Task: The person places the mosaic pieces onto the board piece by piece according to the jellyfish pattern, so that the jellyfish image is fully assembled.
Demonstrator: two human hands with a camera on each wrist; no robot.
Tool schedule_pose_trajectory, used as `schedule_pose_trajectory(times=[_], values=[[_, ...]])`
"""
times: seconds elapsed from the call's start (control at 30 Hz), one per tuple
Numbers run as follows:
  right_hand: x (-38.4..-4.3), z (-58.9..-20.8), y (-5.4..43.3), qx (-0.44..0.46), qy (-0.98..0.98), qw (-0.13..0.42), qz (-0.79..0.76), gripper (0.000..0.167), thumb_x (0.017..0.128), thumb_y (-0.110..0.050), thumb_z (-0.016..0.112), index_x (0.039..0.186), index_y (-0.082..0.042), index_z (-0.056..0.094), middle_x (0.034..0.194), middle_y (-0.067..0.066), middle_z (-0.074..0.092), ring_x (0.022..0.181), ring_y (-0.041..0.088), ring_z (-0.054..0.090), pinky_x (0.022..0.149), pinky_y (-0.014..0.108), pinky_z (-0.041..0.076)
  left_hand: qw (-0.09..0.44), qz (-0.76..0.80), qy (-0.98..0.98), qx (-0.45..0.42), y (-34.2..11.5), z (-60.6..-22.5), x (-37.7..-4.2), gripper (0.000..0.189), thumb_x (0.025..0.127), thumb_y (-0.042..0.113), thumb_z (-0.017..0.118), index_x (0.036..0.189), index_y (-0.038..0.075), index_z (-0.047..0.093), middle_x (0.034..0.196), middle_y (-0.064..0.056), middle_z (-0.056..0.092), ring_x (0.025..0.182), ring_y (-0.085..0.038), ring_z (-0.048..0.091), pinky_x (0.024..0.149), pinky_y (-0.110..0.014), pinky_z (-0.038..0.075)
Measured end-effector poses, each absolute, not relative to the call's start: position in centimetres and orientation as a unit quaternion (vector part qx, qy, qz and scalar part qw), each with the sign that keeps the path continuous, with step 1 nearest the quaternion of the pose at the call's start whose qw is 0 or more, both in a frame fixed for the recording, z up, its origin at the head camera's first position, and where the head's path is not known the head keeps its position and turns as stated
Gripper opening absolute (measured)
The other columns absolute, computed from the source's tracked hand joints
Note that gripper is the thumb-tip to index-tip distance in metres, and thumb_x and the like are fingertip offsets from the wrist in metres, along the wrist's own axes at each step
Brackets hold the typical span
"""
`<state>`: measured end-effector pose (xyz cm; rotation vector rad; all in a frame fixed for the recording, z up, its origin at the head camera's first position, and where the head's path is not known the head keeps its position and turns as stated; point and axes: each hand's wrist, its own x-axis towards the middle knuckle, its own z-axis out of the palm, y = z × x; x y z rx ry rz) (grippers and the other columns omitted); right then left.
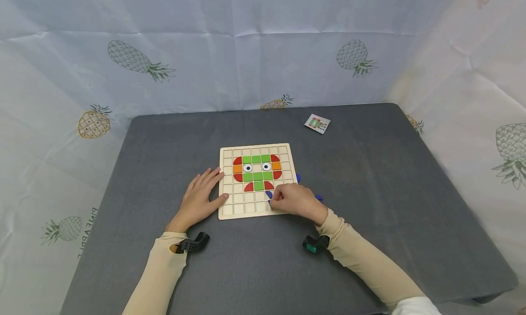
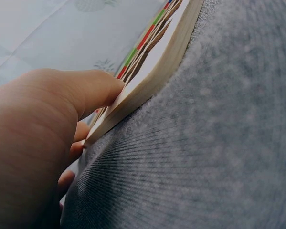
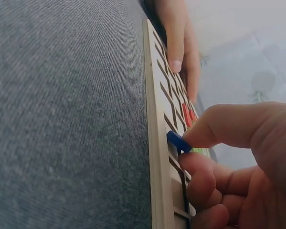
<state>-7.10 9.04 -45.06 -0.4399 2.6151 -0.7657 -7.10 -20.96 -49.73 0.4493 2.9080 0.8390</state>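
A wooden grid board [image 1: 242, 209] lies on the table with red, green and orange tiles [image 1: 256, 176] and two eye tiles set in its cells. My left hand [image 1: 200, 197] rests spread at the board's left edge, thumb and fingertips touching it. Over the lower right cells, my right hand [image 1: 299, 199] pinches a small blue tile [image 3: 178, 142] between thumb and forefinger, tilted against the grid. A blue curved tile [image 1: 269, 194] shows just left of the right fingertips. In the left wrist view, the left thumb [image 2: 97, 88] lies on the board's rim.
More blue pieces lie right of the board, one at its edge [image 1: 298, 178] and another blue piece [image 1: 319, 197] partly behind the right wrist. A small picture card [image 1: 317, 123] lies near the back of the grey table [image 1: 370, 169]. Pineapple-print cloth [image 1: 255, 55] hangs behind.
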Motion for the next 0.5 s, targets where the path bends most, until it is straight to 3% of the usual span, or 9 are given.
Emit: schedule_pose_trajectory(times=[0.3,0.5], values=[[-7.0,-44.9,8.7,-0.150,0.931,0.202,-0.264,0.015,0.092,-0.025,0.072,0.079,-0.017,0.068,0.065,-0.005,0.058,0.057,0.011,0.052,0.048,0.023,0.036,0.040,0.272,0.950,0.147,-21.0,-49.8,-7.2,0.071,0.097,0.042,0.064,0.157,0.014,0.039,0.168,-0.005,0.028,0.159,-0.029,0.017,0.130,-0.053,0.007],[-7.6,-44.7,9.8,-0.159,0.915,0.201,-0.312,0.012,0.095,-0.024,0.066,0.088,-0.014,0.068,0.067,-0.004,0.055,0.057,0.010,0.049,0.050,0.022,0.036,0.038,0.272,0.950,0.149,-21.0,-49.9,-7.2,0.071,0.097,0.042,0.064,0.157,0.015,0.039,0.168,-0.004,0.029,0.159,-0.029,0.017,0.130,-0.053,0.007]])
